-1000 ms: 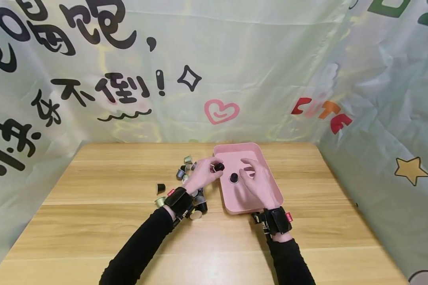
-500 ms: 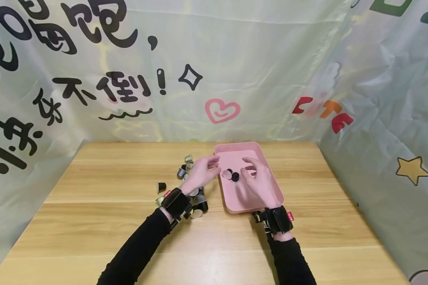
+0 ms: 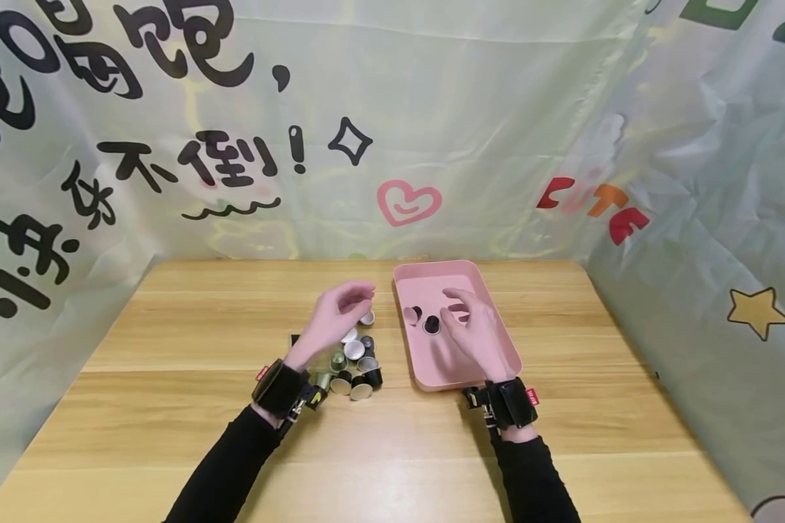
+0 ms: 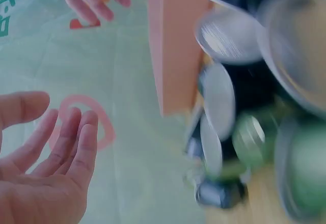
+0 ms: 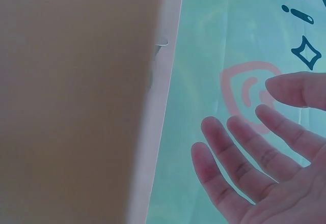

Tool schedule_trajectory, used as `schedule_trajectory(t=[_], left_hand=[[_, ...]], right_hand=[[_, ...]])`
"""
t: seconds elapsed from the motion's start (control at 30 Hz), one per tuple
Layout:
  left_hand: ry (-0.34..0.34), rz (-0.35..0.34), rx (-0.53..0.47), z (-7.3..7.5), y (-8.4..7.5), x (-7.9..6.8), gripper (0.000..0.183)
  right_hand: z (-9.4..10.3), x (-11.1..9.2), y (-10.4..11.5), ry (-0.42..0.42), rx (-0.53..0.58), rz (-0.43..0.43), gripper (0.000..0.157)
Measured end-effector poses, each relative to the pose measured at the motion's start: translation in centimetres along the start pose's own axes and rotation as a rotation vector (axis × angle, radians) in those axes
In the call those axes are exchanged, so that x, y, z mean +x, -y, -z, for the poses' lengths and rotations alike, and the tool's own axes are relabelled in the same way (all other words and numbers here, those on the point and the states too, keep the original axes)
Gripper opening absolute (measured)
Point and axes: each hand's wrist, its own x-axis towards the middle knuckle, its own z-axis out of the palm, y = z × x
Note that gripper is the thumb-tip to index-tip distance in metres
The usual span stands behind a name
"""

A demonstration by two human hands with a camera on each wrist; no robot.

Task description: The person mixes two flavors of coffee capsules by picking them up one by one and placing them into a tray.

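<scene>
My left hand (image 3: 332, 314) hovers over the pile of coffee capsules (image 3: 354, 350), its fingers loosely bent around nothing. In the left wrist view, the thumb stands apart from the fingers, with blurred silver, black and green capsules (image 4: 220, 99) to the right. My right hand (image 3: 474, 330) is held over the pink tray (image 3: 454, 374), fingers spread and holding nothing. Inside the tray a black capsule (image 3: 432, 325) stands near the right fingertips. Beside it, by the tray's left wall, another capsule (image 3: 411, 315) lies on its side with its pale lid showing.
A dark capsule (image 3: 294, 339) lies left of the pile, partly hidden by the left hand. The wooden table (image 3: 170, 407) meets a printed cloth backdrop (image 3: 484, 145) at the back and another cloth side on the right.
My left hand has let go of a black capsule into the tray and moved left, back over the pile. The dropped capsule has shifted slightly against the tray's left side. My right hand stays put.
</scene>
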Motion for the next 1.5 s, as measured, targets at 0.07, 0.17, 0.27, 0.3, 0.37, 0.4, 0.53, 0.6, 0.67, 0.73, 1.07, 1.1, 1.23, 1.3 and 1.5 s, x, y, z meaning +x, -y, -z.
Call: schedule_trajectory(t=[0.07, 0.17, 0.27, 0.3, 0.37, 0.4, 0.53, 0.6, 0.67, 0.73, 1.07, 1.1, 1.23, 1.3, 1.5], left_hand=[[-0.013, 0.002, 0.033, 0.7, 0.1, -0.8, 0.038], [-0.039, 0.012, 0.067, 1.8, 0.5, -1.9, 0.037], [-0.056, 0.009, 0.115, 2.8, 0.8, -3.0, 0.036], [-0.056, 0.000, 0.136, 3.2, 1.0, -3.4, 0.036], [-0.059, -0.014, 0.191, 3.9, 1.2, -4.3, 0.037], [-0.064, -0.017, 0.216, 4.2, 1.4, -4.7, 0.037], [-0.080, -0.004, 0.301, 5.3, 2.0, -6.1, 0.039], [-0.090, 0.005, 0.332, 5.7, 2.3, -6.6, 0.040], [-0.090, 0.006, 0.354, 6.1, 2.6, -7.0, 0.040], [-0.069, 0.001, 0.401, 6.3, 2.8, -7.4, 0.041], [0.096, 0.011, 0.504, 7.0, 3.5, -8.2, 0.037], [0.108, 0.023, 0.509, 7.0, 3.5, -8.2, 0.037], [0.138, 0.052, 0.525, 7.2, 3.6, -8.4, 0.039], [0.150, 0.044, 0.517, 7.3, 3.7, -8.4, 0.039], [0.159, 0.053, 0.442, 7.7, 4.1, -8.4, 0.040]], right_hand=[[0.0, 0.0, 0.2, 0.006, 0.008, -0.001, 0.038], [0.0, -0.1, 0.4, 0.020, 0.020, 0.012, 0.038], [0.0, -0.2, 0.7, 0.041, 0.020, 0.035, 0.037], [0.0, -0.2, 0.8, 0.048, 0.020, 0.043, 0.036], [-0.1, -0.3, 1.0, 0.060, 0.014, 0.053, 0.034], [-0.2, -0.3, 1.1, 0.066, 0.015, 0.058, 0.033], [-0.4, -0.4, 1.7, 0.065, 0.023, 0.066, 0.030], [-0.5, -0.5, 2.0, 0.055, 0.026, 0.077, 0.030], [-0.7, -0.5, 2.1, 0.041, 0.026, 0.093, 0.029], [-0.8, -0.5, 2.2, 0.033, 0.023, 0.105, 0.029], [-0.2, -0.6, 2.1, 0.028, 0.046, 0.101, 0.032], [0.0, -0.6, 2.0, 0.026, 0.044, 0.097, 0.032], [0.3, -0.5, 2.0, 0.020, 0.019, 0.086, 0.032], [0.3, -0.4, 1.9, 0.022, 0.011, 0.091, 0.032], [0.1, -0.6, 1.8, 0.052, 0.008, 0.132, 0.030]])
